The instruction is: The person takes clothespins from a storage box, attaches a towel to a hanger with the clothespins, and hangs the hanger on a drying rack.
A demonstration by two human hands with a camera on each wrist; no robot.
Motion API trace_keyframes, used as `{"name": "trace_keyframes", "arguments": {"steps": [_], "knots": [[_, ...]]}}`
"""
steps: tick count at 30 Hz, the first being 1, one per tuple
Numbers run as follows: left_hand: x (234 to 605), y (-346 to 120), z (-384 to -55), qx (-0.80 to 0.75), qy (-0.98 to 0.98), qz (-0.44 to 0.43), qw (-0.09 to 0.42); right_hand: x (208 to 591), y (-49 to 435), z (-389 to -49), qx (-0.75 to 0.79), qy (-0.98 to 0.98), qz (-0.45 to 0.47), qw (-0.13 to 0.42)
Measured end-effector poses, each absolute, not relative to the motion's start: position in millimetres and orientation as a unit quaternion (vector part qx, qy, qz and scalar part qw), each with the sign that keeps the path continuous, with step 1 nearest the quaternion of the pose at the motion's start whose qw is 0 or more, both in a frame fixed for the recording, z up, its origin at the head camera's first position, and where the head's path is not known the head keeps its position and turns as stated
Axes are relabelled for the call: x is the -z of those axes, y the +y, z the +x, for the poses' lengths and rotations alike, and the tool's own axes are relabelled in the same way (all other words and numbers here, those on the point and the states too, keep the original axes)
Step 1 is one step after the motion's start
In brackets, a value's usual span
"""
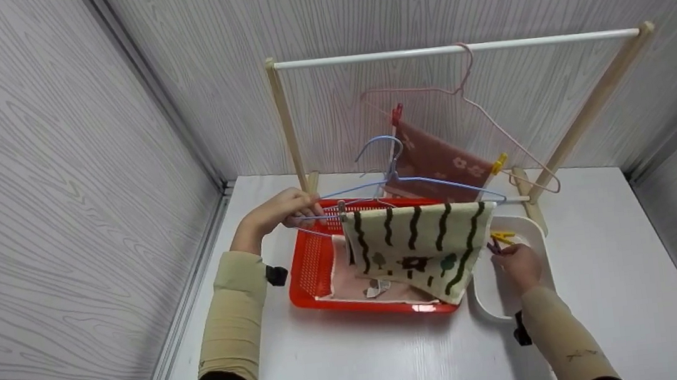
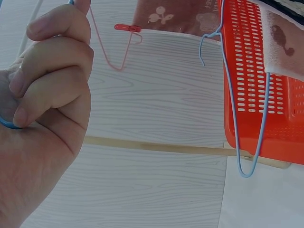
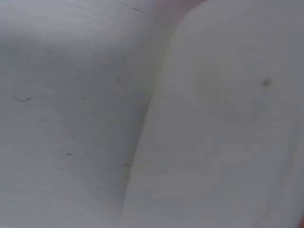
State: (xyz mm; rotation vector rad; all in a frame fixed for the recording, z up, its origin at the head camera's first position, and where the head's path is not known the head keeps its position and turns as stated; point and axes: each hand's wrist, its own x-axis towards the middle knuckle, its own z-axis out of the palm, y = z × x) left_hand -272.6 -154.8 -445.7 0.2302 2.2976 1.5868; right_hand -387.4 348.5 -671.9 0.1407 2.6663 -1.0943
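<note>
My left hand (image 1: 293,209) grips the left end of a blue wire hanger (image 1: 431,178), and its curled fingers (image 2: 54,61) fill the left of the left wrist view. Over the hanger's lower bar hangs a cream towel (image 1: 406,233) with dark wavy stripes, a dark clothespin (image 1: 342,208) at its left edge. Over the white tray (image 1: 482,301), my right hand (image 1: 521,265) pinches a purple clothespin (image 1: 494,245) beside a yellow clothespin (image 1: 504,236). The right wrist view shows mostly blurred white surfaces, with the fingers out of sight.
Below the towel stands a red basket (image 1: 309,268) with pink cloth (image 1: 348,277) and another blue hanger (image 2: 236,118). Behind, a drying rack (image 1: 362,58) carries a pink hanger (image 1: 495,126) with a dark pink towel (image 1: 436,161), held by red (image 1: 396,113) and yellow clothespins (image 1: 499,163).
</note>
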Motion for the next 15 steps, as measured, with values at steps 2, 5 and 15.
{"name": "trace_keyframes", "arguments": {"steps": [2, 5, 15], "knots": [[445.6, -154.8, -272.4, -0.558, 0.809, 0.079, 0.168, 671.4, 349.1, -387.6, 0.375, 0.916, 0.052, 0.136], [445.2, -154.4, -272.0, -0.555, 0.81, 0.076, 0.171, 671.5, 350.1, -388.4, 0.372, 0.915, 0.056, 0.147], [444.9, -155.4, -272.2, -0.552, 0.813, 0.072, 0.173, 670.6, 351.4, -391.0, 0.35, 0.923, 0.046, 0.155]]}}
